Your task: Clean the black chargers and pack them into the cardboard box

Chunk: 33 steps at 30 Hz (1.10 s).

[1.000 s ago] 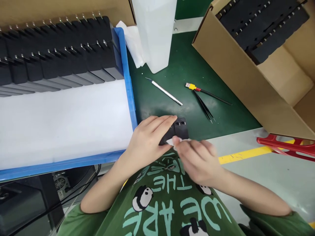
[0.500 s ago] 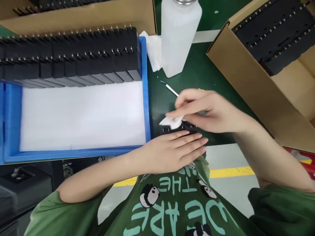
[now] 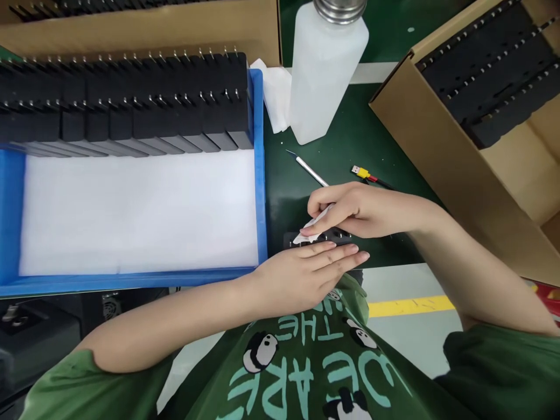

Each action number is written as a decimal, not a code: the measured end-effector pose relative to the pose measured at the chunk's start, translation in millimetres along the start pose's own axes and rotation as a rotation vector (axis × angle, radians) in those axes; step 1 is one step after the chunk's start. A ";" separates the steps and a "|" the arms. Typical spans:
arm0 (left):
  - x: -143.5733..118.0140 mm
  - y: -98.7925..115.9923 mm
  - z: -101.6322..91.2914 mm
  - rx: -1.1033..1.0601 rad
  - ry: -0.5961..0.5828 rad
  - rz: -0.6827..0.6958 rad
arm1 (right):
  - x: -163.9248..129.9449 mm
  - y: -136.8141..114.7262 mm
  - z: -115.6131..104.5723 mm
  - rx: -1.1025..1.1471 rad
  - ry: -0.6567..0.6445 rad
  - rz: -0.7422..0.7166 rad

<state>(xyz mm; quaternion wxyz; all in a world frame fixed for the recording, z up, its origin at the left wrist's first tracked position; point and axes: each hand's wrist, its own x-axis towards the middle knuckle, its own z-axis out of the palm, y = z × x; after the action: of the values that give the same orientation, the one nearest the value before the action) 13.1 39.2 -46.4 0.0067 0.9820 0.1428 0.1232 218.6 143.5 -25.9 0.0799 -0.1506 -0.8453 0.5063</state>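
Note:
My right hand [image 3: 339, 210] pinches a folded white tissue [image 3: 310, 234] and presses its tip down on a black part with metal pins [image 3: 339, 236]. That part lies at the table's near edge, mostly hidden beneath my hands. With its fingers stretched out, my left hand [image 3: 312, 271] lies flat along the part's near side. Just beyond the right hand rests a craft knife [image 3: 311, 169] with a thin silver handle, its blade pointing away to the left.
A blue tray [image 3: 259, 198] at left holds rows of black pinned parts [image 3: 166, 111]. A white bottle [image 3: 328, 76] with a metal cap stands behind, beside white tissues [image 3: 276, 93]. A yellow USB plug [image 3: 362, 172] lies near a cardboard box [image 3: 446, 157] holding black parts.
My right hand has brought the tissue down and nearer to me, onto the pinned part. The USB plug has come into sight. My left hand stays flat; the view has shifted slightly.

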 end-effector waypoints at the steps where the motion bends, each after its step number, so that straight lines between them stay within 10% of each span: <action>1: 0.2 0.0 0.9 -0.015 -0.001 -0.005 | -4.3 2.1 0.5 0.005 0.024 -0.001; 8: -1.7 -1.3 -2.3 -0.120 0.101 0.035 | -49.0 -20.6 -4.7 -0.091 0.221 0.060; 10: -9.0 1.4 -10.6 -0.177 0.279 0.014 | -53.7 -46.0 10.7 -0.173 0.501 0.157; 13: -24.1 5.6 -22.4 -0.250 0.447 -0.375 | -46.7 -81.3 58.4 -0.367 1.114 0.372; 16: -35.6 6.2 -23.4 -0.319 0.244 -0.709 | -31.5 -92.8 113.2 -0.617 0.873 0.323; 20: -41.8 7.8 -12.0 -0.427 0.129 -0.708 | -12.5 -80.9 154.8 -0.828 0.681 0.361; 33: -44.5 10.8 -3.2 -0.435 0.199 -0.699 | 9.8 -78.1 152.1 -1.112 0.688 0.378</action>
<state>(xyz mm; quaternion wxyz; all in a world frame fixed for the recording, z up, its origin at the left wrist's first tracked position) -26.0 16.2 -53.5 0.2414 0.8336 0.4377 0.2349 152.1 -14.2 -29.6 0.1650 -0.4668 -0.8656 -0.0750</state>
